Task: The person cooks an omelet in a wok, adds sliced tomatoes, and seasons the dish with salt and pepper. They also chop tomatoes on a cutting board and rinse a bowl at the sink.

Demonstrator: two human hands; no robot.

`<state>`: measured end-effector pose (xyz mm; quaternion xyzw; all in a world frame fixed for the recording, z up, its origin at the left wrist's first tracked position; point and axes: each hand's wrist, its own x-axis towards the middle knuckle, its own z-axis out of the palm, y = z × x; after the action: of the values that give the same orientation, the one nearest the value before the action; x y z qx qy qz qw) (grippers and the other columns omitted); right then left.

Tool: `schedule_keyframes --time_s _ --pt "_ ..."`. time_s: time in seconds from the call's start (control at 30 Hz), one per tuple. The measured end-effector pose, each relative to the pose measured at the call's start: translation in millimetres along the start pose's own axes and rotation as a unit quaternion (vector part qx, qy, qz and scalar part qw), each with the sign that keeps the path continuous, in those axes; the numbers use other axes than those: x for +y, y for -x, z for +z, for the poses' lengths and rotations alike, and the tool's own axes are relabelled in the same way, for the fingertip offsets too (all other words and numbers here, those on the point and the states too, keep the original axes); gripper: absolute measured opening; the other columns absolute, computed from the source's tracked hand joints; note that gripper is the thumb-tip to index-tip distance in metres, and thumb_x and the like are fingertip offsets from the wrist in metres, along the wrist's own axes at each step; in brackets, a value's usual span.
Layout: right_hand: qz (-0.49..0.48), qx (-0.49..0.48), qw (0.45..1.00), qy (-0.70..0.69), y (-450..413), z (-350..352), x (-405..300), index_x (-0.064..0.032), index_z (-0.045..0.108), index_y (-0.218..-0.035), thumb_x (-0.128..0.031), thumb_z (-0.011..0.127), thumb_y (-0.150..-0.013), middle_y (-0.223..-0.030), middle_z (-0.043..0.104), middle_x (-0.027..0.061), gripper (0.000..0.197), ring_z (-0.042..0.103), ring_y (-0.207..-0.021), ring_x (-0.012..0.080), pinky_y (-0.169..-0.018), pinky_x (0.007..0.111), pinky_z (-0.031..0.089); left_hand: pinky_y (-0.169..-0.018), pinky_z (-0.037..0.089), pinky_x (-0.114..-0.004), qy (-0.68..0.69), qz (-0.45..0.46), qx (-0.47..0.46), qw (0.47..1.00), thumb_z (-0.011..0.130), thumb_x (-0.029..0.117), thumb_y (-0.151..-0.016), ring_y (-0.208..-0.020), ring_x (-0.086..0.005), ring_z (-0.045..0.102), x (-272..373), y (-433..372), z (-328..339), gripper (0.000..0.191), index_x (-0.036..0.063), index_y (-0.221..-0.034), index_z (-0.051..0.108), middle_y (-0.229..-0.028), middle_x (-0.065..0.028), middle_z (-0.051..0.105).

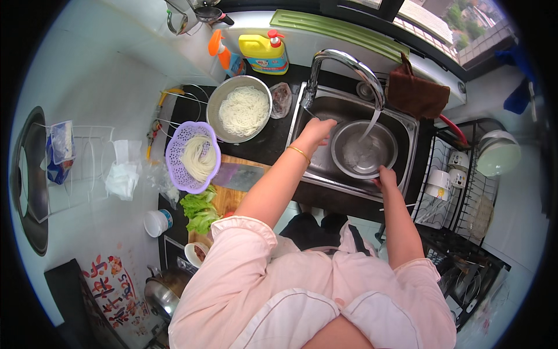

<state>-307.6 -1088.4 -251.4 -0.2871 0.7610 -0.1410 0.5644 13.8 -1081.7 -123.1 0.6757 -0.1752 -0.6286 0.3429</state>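
Water runs from the chrome faucet (348, 56) into a round steel bowl (339, 153) in the sink (298, 144). My right hand (386, 179) grips the bowl's near rim at the right. Left of the bowl, my left hand (320, 130) is stretched over the sink just below the faucet's spout, near a thin metal lever; whether its fingers touch the lever I cannot tell. On the counter to the left stand a metal pot of white noodles (244, 110) and a purple plastic colander (173, 163) with more pale noodles. A cleaver (239, 176) lies on the wooden cutting board (224, 198).
Lettuce (199, 209) lies on the board's left side, a small bowl of dark food (195, 254) near it. A bagged item (281, 99), a yellow detergent bottle (263, 54) and an orange spray bottle (226, 54) stand behind. At right are a dish rack (429, 174) and a brown cloth (416, 94).
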Motion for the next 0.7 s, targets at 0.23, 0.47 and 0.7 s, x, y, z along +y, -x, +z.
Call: schedule_keyframes --time_s 0.23,0.47,0.7 --pt "0.110 -0.095 0.956 -0.254 10 18 31 -0.0026 0.057 -0.095 -0.017 0.059 -0.089 -0.076 0.063 0.0095 0.016 0.062 -0.057 0.0202 -0.041 0.022 0.047 -0.082 0.056 -0.039 -0.014 -0.013 -0.026 0.999 0.066 0.033 -0.092 -0.106 -0.0269 0.060 6 -7 -2 0.051 -0.0019 -0.128 0.060 -0.134 -0.0147 0.055" --pt "0.052 -0.079 0.963 -0.253 46 27 23 -0.0033 0.058 -0.090 -0.019 0.060 -0.089 -0.071 0.063 0.0075 0.015 0.061 -0.057 0.0171 -0.044 0.023 0.046 -0.078 0.054 -0.033 -0.028 0.011 -0.050 0.998 0.067 0.036 -0.087 -0.103 -0.0259 0.062 25 -18 6 0.049 0.0030 -0.123 0.066 -0.132 -0.0139 0.058" --pt "-0.029 -0.070 0.976 -0.206 102 -8 23 -0.0044 0.058 -0.088 -0.020 0.062 -0.087 -0.070 0.062 0.0059 0.016 0.062 -0.056 0.0161 -0.043 0.023 0.044 -0.102 0.045 -0.051 -0.066 0.068 -0.017 0.995 0.069 0.042 -0.088 -0.134 -0.0318 0.046 -3 8 4 0.090 0.0005 -0.156 0.026 -0.148 -0.0169 0.047"
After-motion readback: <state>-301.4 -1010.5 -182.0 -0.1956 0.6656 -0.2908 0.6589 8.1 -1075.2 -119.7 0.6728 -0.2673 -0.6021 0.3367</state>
